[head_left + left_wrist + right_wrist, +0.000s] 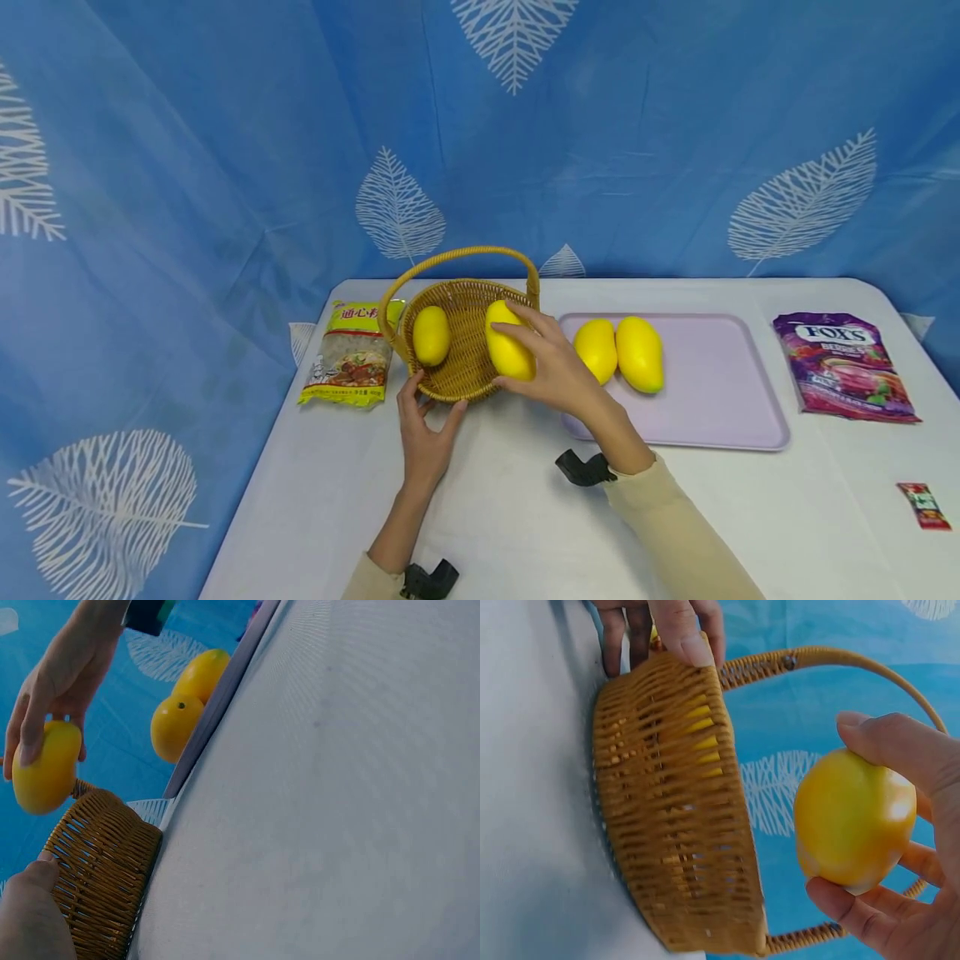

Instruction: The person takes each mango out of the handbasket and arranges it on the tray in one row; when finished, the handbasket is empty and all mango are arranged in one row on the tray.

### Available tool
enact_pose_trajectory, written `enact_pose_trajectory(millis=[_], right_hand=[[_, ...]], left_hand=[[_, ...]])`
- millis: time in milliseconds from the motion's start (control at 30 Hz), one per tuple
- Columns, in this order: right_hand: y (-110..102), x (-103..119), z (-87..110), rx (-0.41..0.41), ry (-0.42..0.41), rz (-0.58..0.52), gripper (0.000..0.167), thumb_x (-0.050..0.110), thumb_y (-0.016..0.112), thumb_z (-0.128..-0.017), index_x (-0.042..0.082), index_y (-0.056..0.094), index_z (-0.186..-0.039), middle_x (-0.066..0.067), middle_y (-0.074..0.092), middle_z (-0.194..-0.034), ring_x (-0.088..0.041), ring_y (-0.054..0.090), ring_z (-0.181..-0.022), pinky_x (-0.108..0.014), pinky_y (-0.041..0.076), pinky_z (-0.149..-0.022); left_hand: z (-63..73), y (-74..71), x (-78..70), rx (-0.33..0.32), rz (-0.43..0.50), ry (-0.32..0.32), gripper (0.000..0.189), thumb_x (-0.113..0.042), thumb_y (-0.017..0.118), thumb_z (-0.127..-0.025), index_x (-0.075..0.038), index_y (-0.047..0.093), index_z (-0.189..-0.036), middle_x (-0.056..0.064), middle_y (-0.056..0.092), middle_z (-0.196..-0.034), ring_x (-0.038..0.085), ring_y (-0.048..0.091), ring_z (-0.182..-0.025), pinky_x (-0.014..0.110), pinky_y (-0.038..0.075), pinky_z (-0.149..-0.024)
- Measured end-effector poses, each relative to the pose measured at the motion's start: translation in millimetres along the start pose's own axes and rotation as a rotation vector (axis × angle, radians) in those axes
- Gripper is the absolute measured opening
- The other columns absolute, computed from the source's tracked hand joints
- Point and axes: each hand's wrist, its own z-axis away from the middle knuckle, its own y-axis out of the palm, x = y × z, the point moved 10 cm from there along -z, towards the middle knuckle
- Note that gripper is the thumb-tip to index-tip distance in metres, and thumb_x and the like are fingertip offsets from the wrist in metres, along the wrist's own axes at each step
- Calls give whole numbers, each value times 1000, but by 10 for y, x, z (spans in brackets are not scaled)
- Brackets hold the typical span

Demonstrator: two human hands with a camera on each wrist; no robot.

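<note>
My right hand (558, 367) grips a yellow mango (508, 342) above the right side of a wicker basket (465, 392). In the right wrist view the held mango (855, 821) is above the rim, between thumb and fingers. My left hand (429, 437) holds the basket's near left rim; its thumb (697, 651) lies over the edge in the right wrist view. Inside the basket, at the left, lies another mango (431, 336). Two more mangoes, one at the left (596, 350) and one beside it (640, 354), rest on a lilac tray (712, 383).
A bag of pasta (351, 354) lies left of the basket, close against it. Right of the tray is a purple candy bag (846, 367), with a small red wrapped candy (924, 506) nearer the front. The basket's tall handle (465, 252) arches over its far side.
</note>
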Motion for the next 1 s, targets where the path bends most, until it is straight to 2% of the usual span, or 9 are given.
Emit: enact_pose_trajectory(millis=[333,667,867,1000], right_hand=[[-430,-157,294,-85,39,52,71,21,89,-70,17,58,-134,-7,36,-155,-33,40,-134,-55,42,-104],[-818,-361,522,-160,70,90,72,11,90,-66,13,60,-131,-12,37,-154,-38,40,-130,-61,44,-96],[-1030,-465,611,-209,106,109,72,6,90,-65,12,61,-130,-12,38,-153,-42,37,-132,-66,41,-98],[-1160,-521,680,-255,104,115,74,2,91,-62,9,61,-130,-14,39,-153,-45,37,-132,-68,40,-98]], left_hand=[[-17,0,-17,-5,34,25,74,-24,74,-89,-10,32,-149,12,34,-149,29,38,-137,51,46,-101],[-20,-15,-35,-1,24,7,77,-27,74,-89,-7,30,-149,11,34,-149,30,38,-137,49,46,-100],[-9,6,-19,7,36,-9,77,-25,74,-89,-8,30,-149,15,33,-149,31,39,-136,49,46,-101],[-2,21,-55,6,45,-13,77,-18,74,-88,-4,29,-149,21,32,-149,38,37,-136,54,44,-101]])
